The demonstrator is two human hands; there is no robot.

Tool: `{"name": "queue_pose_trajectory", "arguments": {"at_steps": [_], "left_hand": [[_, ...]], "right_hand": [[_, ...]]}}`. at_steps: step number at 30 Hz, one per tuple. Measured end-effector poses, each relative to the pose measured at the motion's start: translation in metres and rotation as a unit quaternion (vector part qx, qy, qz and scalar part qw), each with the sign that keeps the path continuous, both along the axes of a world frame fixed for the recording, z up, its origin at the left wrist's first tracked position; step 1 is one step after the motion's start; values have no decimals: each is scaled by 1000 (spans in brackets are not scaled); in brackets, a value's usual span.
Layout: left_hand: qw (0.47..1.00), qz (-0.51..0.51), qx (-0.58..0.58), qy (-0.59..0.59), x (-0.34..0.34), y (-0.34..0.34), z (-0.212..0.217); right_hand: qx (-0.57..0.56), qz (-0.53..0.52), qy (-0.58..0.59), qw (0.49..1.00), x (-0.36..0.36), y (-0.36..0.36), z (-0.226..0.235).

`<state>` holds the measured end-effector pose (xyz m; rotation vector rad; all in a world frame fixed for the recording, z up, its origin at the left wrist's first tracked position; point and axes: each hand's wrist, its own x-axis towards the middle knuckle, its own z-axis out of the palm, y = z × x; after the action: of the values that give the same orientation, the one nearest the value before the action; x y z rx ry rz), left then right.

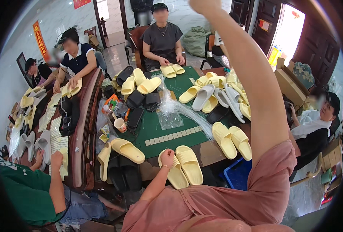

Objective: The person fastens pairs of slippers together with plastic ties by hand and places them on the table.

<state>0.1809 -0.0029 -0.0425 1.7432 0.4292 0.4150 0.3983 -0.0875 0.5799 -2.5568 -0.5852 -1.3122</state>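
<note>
A pair of pale yellow slide slippers lies in front of me at the table's near edge. My left hand rests at the strap of the left slipper, its fingers drawn together. What they pinch, if anything, is too small to make out. Beside it lies the right slipper, touched by neither hand. My right arm is stretched high across the view. At the top edge my right hand is partly cut off, and its fingers are hidden.
A bundle of clear thin strands lies across the green mat, near a row of pale tiles. Around it are yellow, grey and black slippers, a paper cup and a blue crate. Several people sit around both tables.
</note>
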Motion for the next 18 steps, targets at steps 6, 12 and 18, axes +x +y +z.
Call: {"name": "queue_pose_trajectory", "arguments": {"at_steps": [6, 12, 18], "left_hand": [[1000, -8, -11, -4, 0, 1, -4], [999, -23, -24, 5, 5, 1, -9], [999, -25, -31, 27, 8, 8, -19]], "right_hand": [[-97, 181, -15, 979, -83, 59, -30], [-110, 172, -25, 979, -48, 18, -48], [-106, -112, 33, 987, 28, -109, -46]]}}
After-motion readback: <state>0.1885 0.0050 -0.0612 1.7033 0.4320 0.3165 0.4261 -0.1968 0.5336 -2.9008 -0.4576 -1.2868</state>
